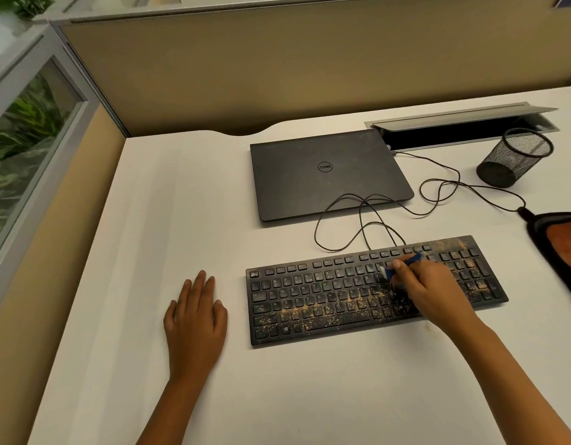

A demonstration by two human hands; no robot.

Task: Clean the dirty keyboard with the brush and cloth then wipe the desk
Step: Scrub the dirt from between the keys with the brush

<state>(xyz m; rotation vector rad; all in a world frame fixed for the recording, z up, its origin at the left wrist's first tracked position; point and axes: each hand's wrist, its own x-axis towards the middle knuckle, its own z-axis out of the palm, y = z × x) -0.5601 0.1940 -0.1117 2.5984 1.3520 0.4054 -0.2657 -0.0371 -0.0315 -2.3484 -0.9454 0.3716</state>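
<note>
A black keyboard (326,300) lies on the white desk (181,220), with orange-brown crumbs over its lower rows and right end. My right hand (428,290) grips a small blue brush (406,263) over the keys right of centre; its pale bristle end touches the upper key rows. My left hand (196,313) rests flat on the desk, fingers straight, a short way left of the keyboard. An orange cloth with a dark border (563,245) lies at the desk's right edge, partly cut off by the frame.
A closed dark laptop (326,175) sits behind the keyboard. The keyboard's thin black cable (438,194) loops across the desk toward an open cable tray (464,130). A black mesh pen cup (515,159) lies tipped at back right. Partition walls stand behind and to the left.
</note>
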